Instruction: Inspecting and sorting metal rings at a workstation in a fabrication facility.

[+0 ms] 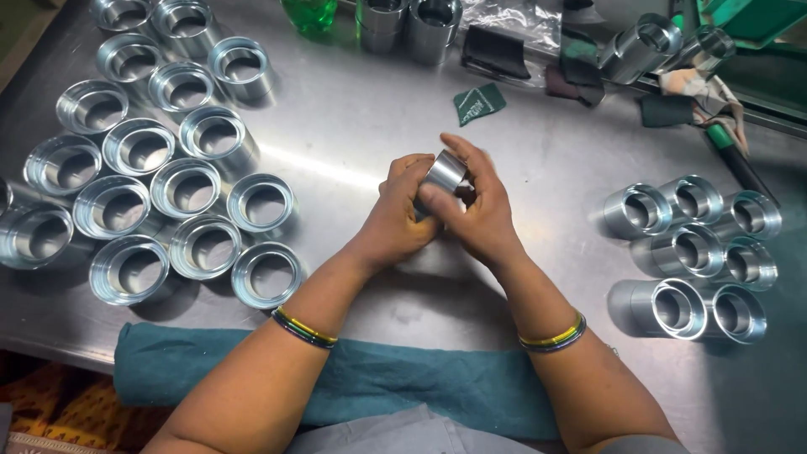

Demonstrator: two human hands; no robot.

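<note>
Two bare hands meet above the middle of a steel table [353,143]. The left hand [402,220] and right hand [476,210] both close around one shiny metal sleeve [444,173], its axis tilted, pinched between them. Upright matching rings [168,185] cluster far left; sleeves lying sideways [698,252] sit right. A teal cloth [353,382] lies along the near edge.

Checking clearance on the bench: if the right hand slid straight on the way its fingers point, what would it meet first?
The right hand points up and left, across the metal ring both hands hold. Beyond that, probably bare steel table; depth is unclear.
</note>
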